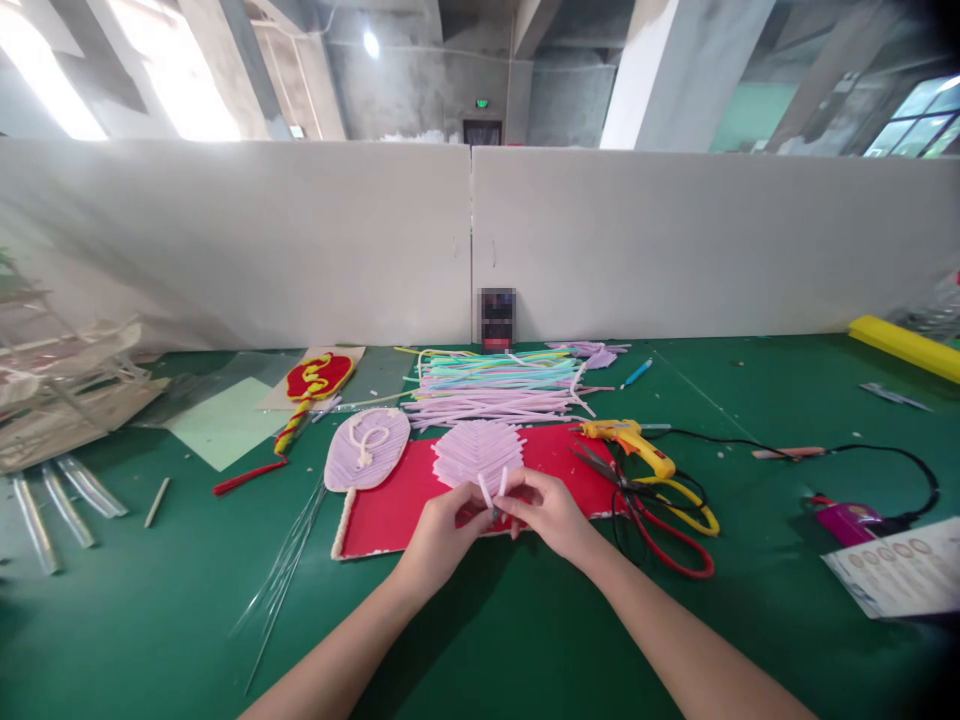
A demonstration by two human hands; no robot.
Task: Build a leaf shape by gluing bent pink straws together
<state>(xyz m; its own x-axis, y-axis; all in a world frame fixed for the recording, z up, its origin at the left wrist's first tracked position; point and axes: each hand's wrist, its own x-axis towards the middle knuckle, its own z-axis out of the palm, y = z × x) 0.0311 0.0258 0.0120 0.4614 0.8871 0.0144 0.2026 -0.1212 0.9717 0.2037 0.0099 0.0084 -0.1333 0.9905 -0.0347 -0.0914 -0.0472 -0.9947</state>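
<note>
The chevron-ribbed piece [480, 450] is lilac, the board [555, 455] red, the held strips [485, 490] probably pale pink.

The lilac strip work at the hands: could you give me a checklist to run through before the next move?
1. Strip ends held: ok; the left hand and right hand each pinch one.
2. One bent strip or two separate ones: cannot tell; fingers hide the lower part.
3. Ridged lilac piece supported: ok; it lies mostly on the red board.
4. Scissors clear of the board: not ok; the blades reach over its right end.
5. Glue gun hot: cannot tell; heat doesn't show.
6. Spare strips available: ok; a pile lies just beyond the board.
</note>
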